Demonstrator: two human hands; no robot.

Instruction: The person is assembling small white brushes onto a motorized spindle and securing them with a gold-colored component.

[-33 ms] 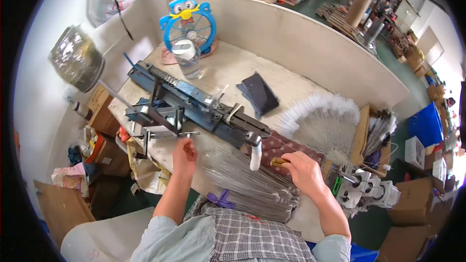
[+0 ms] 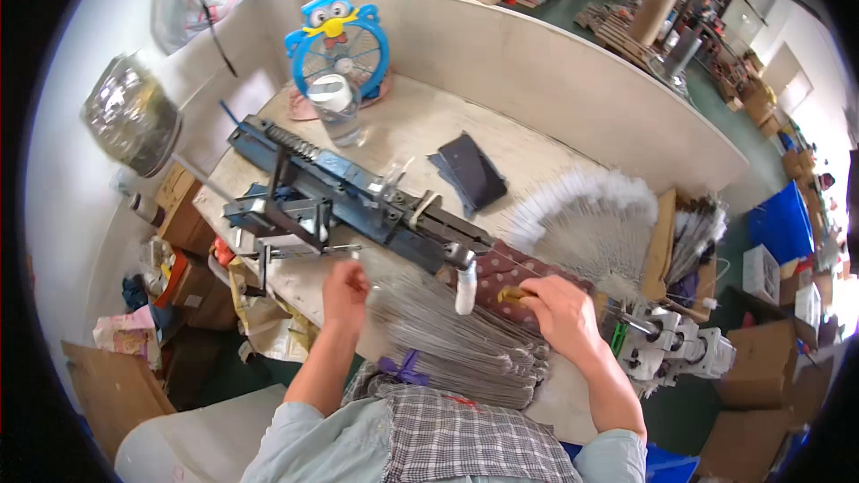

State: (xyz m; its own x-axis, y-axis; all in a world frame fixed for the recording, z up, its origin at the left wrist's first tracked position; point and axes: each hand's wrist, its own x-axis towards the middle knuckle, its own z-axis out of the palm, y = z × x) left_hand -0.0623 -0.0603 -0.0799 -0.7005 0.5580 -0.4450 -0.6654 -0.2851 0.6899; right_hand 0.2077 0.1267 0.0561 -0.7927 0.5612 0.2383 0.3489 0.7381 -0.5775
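Note:
My left hand [image 2: 345, 293] is in front of the blue-black bench machine [image 2: 376, 206], beside its lower metal rod [image 2: 313, 251]. Its fingers are curled together, and whatever they may pinch is too small or blurred to name. In my right hand [image 2: 568, 317] is a small yellow tool [image 2: 512, 293], held over a brown polka-dot cloth [image 2: 506, 273]. A white-wrapped crank handle [image 2: 466, 291] hangs from the machine's near end, left of that tool. Between my forearms lies a thick bundle of thin grey wires [image 2: 456, 331], with a purple tie [image 2: 404, 367] at its left.
White-tipped wires fan out [image 2: 595, 224] at the right, near an open carton [image 2: 662, 241] and a white-grey mechanism [image 2: 676, 349]. Behind the machine stand a lidded clear jar [image 2: 338, 112], a blue cartoon fan [image 2: 340, 49] and a dark phone [image 2: 474, 170]. A low partition [image 2: 537, 80] borders the table.
My left hand has drawn slightly right and back from the machine's rod. The right hand keeps its hold on the yellow tool. The whole view has shifted a little.

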